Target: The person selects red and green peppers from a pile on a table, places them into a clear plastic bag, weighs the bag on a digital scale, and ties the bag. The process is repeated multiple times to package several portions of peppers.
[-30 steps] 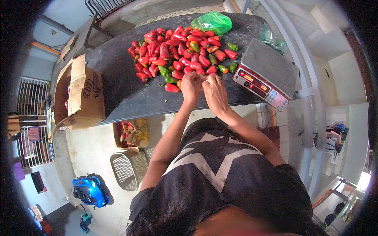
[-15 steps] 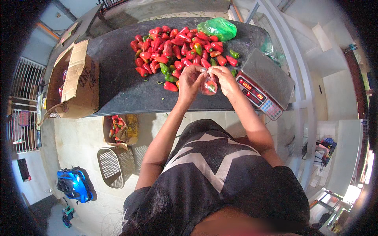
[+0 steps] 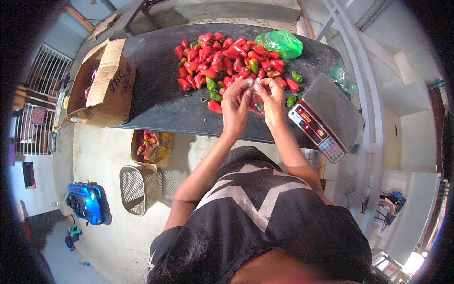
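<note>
Left grip (image 3: 235, 106) and right grip (image 3: 273, 102) pinch close together on the top of a clear plastic bag (image 3: 257, 105).
The bag hangs between the hands over the dark surface (image 3: 158, 97), something red inside; its thin film might slip or tear if the fingertips pull unevenly. Just beyond, a heap of red peppers (image 3: 222, 59) crowds the fingers; a digital scale (image 3: 333, 111) limits room rightward. A green plastic bag (image 3: 285, 43) lies behind, a cardboard box (image 3: 116, 92) well left.
</note>
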`<act>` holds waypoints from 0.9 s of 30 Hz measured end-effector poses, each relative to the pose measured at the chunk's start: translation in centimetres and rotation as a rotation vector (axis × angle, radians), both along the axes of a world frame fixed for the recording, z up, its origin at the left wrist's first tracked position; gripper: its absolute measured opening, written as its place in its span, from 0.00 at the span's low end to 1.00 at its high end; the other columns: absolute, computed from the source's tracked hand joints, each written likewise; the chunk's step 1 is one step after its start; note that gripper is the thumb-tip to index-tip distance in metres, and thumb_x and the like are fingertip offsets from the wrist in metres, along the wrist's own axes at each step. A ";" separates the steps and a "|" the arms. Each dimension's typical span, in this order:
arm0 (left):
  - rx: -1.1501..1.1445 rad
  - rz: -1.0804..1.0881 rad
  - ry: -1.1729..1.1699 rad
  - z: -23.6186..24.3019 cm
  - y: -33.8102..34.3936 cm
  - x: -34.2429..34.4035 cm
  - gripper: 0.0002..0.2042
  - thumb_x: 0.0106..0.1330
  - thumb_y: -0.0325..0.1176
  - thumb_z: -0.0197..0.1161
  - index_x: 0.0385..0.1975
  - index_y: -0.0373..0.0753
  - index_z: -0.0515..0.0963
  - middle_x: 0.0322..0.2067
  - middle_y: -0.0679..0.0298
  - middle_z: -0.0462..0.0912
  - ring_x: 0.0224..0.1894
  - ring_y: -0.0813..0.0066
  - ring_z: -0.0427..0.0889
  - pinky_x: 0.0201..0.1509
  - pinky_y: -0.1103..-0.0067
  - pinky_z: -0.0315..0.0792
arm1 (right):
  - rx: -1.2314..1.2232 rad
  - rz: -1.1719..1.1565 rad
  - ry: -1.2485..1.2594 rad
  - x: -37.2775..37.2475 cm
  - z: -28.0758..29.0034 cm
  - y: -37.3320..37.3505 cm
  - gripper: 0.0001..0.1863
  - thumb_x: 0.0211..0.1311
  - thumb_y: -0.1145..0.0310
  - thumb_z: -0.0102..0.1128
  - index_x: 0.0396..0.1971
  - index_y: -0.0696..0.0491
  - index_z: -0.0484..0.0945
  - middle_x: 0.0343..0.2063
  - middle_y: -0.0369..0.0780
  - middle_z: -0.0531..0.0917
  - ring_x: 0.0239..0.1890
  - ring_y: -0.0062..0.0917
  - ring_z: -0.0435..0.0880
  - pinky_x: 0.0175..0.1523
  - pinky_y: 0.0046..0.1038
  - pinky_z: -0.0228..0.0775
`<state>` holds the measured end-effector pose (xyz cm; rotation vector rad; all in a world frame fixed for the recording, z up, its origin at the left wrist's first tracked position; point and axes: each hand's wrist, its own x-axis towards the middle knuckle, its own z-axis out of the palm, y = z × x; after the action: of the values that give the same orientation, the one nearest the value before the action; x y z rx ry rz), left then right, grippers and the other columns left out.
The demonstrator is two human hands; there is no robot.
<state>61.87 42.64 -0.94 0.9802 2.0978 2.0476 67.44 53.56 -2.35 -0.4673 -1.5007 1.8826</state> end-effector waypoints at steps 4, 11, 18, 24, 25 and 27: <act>-0.127 -0.010 0.148 -0.4 -0.2 0.8 0.19 0.66 0.33 0.58 0.55 0.34 0.74 0.57 0.52 0.74 0.68 0.57 0.61 0.71 0.63 0.49 | 0.077 -0.118 -0.005 -0.6 -0.6 0.5 0.03 0.59 0.78 0.61 0.30 0.56 0.75 0.28 0.32 0.77 0.32 0.14 0.74 0.39 0.20 0.69; -0.211 -0.050 0.222 -1.3 1.0 2.1 0.22 0.69 0.37 0.54 0.61 0.37 0.70 0.62 0.53 0.67 0.71 0.56 0.54 0.72 0.63 0.45 | -0.318 0.021 0.092 -0.2 -1.6 3.0 0.05 0.59 0.80 0.61 0.34 0.56 0.76 0.29 0.33 0.78 0.32 0.15 0.77 0.39 0.19 0.71; -0.212 -0.115 0.177 -1.4 3.8 2.7 0.25 0.69 0.40 0.53 0.64 0.37 0.65 0.65 0.53 0.63 0.72 0.56 0.52 0.73 0.63 0.43 | 0.222 -0.063 -0.116 1.0 -1.1 5.3 0.08 0.62 0.81 0.55 0.40 0.60 0.79 0.35 0.36 0.82 0.36 0.16 0.80 0.44 0.20 0.74; -0.232 -0.158 0.155 -1.2 6.2 3.0 0.27 0.69 0.41 0.53 0.65 0.36 0.62 0.66 0.51 0.62 0.71 0.55 0.53 0.73 0.63 0.45 | 0.600 -0.141 -0.183 1.7 -0.6 7.2 0.14 0.54 0.83 0.59 0.42 0.58 0.79 0.37 0.37 0.84 0.39 0.21 0.81 0.48 0.25 0.72; -0.241 -0.159 0.163 -1.2 6.4 3.0 0.27 0.69 0.41 0.53 0.65 0.36 0.62 0.66 0.50 0.62 0.71 0.54 0.53 0.73 0.62 0.45 | 0.584 -0.155 -0.195 1.6 -0.8 7.7 0.14 0.53 0.83 0.60 0.42 0.58 0.80 0.37 0.38 0.84 0.40 0.21 0.81 0.49 0.25 0.72; -0.281 -0.173 0.170 -1.0 6.7 2.9 0.27 0.68 0.40 0.53 0.65 0.36 0.63 0.65 0.50 0.62 0.71 0.53 0.55 0.72 0.62 0.46 | 0.609 -0.131 -0.209 1.3 -1.5 9.0 0.14 0.52 0.84 0.58 0.40 0.58 0.79 0.38 0.41 0.83 0.42 0.28 0.81 0.51 0.29 0.71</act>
<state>64.79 49.32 -1.98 1.2718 2.2110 1.5879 68.70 62.60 -3.81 -0.4638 -2.0215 1.2146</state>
